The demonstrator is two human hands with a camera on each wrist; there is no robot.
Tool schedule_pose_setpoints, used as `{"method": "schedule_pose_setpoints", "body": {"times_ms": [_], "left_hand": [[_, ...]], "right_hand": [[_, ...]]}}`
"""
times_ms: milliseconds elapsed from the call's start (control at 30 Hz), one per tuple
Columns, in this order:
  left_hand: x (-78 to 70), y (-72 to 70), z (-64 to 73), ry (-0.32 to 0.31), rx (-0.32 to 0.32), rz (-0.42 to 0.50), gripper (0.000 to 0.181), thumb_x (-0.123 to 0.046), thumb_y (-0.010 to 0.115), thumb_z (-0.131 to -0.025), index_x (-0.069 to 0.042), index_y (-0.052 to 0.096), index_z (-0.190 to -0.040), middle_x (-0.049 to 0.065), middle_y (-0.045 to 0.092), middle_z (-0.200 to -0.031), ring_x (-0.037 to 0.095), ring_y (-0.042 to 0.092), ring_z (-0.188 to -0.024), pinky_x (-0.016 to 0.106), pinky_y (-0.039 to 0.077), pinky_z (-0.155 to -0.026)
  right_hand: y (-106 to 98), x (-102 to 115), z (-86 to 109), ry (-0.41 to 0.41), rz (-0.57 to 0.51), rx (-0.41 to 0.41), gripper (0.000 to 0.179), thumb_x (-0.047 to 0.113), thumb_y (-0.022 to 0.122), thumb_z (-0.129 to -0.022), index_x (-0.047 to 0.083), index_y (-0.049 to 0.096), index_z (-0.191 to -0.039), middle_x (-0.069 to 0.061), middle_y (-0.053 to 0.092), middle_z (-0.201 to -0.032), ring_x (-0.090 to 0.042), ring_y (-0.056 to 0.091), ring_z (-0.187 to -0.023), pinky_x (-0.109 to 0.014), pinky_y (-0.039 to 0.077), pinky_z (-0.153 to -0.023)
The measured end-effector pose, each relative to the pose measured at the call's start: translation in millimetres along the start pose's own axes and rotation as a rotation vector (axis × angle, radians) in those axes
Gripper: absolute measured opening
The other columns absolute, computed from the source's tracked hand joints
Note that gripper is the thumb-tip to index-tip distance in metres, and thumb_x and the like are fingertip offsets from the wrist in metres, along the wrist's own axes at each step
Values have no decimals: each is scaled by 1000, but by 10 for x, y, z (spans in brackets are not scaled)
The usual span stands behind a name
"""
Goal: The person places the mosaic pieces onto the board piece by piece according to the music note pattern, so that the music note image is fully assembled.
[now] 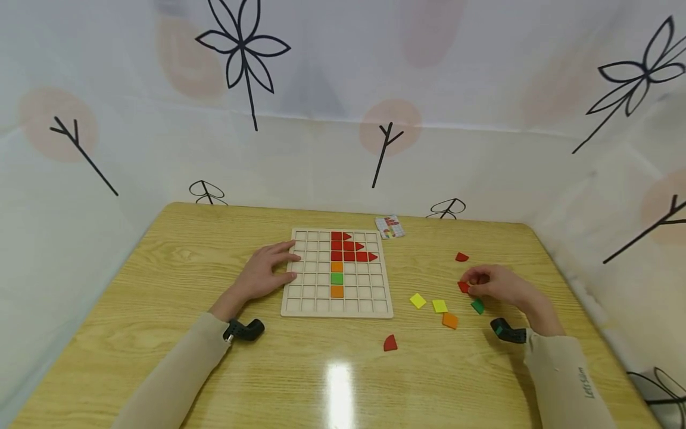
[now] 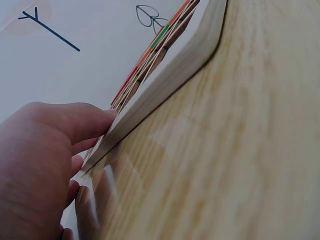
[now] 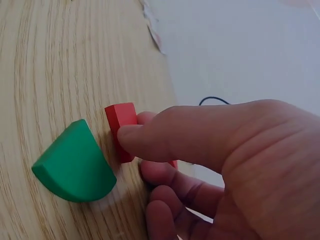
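In the head view my left hand (image 1: 265, 271) rests at the left edge of a pale wooden grid board (image 1: 311, 306), fingers spread and loosely bent. Its thumb touches the board's side in the left wrist view. My right hand (image 1: 495, 286) pinches a small red block (image 3: 120, 132) between thumb and fingers, close over the table. Just beside it lies a green quarter-round block (image 3: 77, 167). On the board, three rows of red squares (image 1: 336, 246) end in pointed red pieces (image 1: 365, 257). Below them, an orange, a green (image 1: 336, 278) and another orange square form a column.
Between board and right hand lie two yellow squares (image 1: 418, 301) and an orange square (image 1: 449, 321). One red quarter-round (image 1: 390, 343) is nearer the front, another (image 1: 461, 257) farther back. A printed pattern card (image 1: 390, 227) touches the board's far right corner. A patterned cloth (image 1: 321, 155) hangs behind.
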State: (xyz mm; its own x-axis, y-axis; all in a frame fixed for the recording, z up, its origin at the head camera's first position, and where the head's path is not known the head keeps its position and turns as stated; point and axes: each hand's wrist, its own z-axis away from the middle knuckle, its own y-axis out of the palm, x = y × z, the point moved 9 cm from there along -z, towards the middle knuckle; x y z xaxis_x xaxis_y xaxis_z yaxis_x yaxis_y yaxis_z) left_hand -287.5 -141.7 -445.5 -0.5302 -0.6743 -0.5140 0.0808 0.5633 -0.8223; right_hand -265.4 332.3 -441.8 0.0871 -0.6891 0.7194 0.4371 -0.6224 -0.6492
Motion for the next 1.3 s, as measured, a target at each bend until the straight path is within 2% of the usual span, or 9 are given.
{"method": "schedule_pose_setpoints", "body": {"times_ms": [233,333,533,733,1000,1167,1300], "left_hand": [[-4,-2,4,3,0,-4,40,-33,70,-93,-14,68,-128,8,42,-155,36,38,-139,57,24,-114],[-1,-4,4,3,0,-2,40,-33,69,-93,-14,68,-129,8,42,-155,36,38,-139,57,24,-114],[10,-1,-2,5,-3,-2,40,-32,70,-93,-14,68,-129,8,43,-154,36,38,-139,56,24,-114],[13,16,-7,2,7,-4,41,-34,69,-93,-15,68,-130,7,41,-155,35,37,-140,56,23,-115],[-21,-14,12,25,-15,-5,40,-32,70,-93,-13,69,-128,11,43,-154,38,39,-138,59,25,-113],[-4,-5,17,16,-7,-3,40,-33,69,-93,-14,68,-128,9,42,-154,37,39,-138,57,24,-113],[4,0,11,6,-1,-1,40,-33,69,-93,-14,68,-129,8,42,-155,36,38,-139,56,24,-114]], "right_hand": [[35,92,-24,-99,75,5,26,0,58,-96,-5,63,-121,-6,62,-82,-21,56,-68,-28,47,-64],[39,109,-33,-88,80,-4,24,0,59,-95,-4,62,-119,-6,61,-85,-21,55,-71,-29,47,-65],[30,90,-32,-13,25,-33,18,2,61,-96,-5,57,-112,-9,58,-94,-22,53,-79,-29,47,-67],[-70,76,16,23,44,-138,11,7,64,-97,-2,58,-100,-9,60,-90,-21,52,-78,-28,44,-65],[-122,170,23,54,130,-292,19,22,71,-95,4,65,-99,-6,65,-92,-21,54,-80,-30,46,-68],[-12,300,-35,34,102,-302,22,22,73,-93,3,68,-102,-7,68,-95,-21,59,-83,-29,50,-66],[97,447,-112,-16,80,-277,24,18,73,-93,1,70,-109,-10,69,-102,-26,65,-90,-30,52,-71]]}}
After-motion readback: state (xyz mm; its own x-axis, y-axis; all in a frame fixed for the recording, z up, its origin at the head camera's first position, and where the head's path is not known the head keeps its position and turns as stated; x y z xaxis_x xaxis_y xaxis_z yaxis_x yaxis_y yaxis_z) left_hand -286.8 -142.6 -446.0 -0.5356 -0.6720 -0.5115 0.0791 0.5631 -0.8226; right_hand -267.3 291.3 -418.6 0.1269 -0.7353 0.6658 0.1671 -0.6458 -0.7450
